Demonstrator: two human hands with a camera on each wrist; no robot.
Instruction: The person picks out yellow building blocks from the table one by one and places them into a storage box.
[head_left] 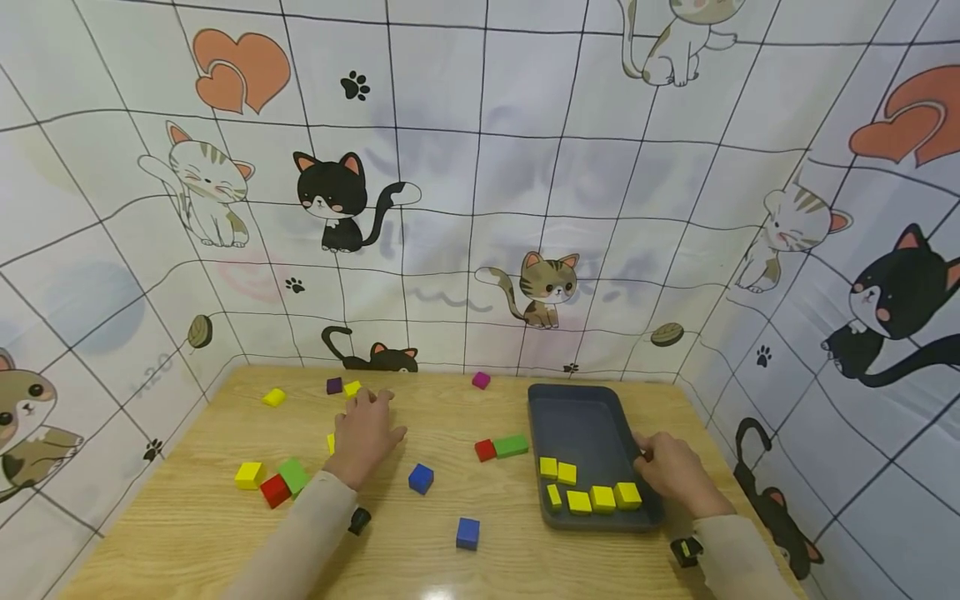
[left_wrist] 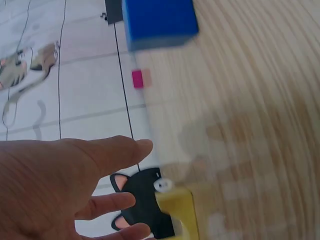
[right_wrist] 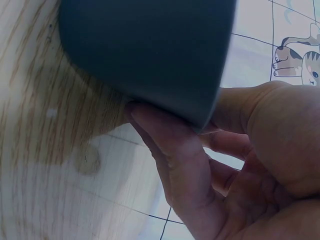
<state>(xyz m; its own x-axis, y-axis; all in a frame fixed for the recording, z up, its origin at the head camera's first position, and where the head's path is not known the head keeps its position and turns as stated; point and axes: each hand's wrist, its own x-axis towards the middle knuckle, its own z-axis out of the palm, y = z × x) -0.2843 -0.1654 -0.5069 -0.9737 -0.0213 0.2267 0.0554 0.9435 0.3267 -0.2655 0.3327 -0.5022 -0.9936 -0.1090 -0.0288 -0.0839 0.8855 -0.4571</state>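
My left hand is over the left part of the table, its fingers spread and nothing between them. Just beyond its fingertips sits a yellow block, and another yellow block is partly hidden behind the hand. In the left wrist view, a yellow block shows close to the fingers. On the right, my right hand pinches the right rim of a dark grey tray between thumb and fingers. Several yellow blocks lie in the tray's near end.
Two blue blocks stand mid-table. A red block touches a green block left of the tray. At the left are yellow, red and green blocks. Purple and magenta blocks lie at the back.
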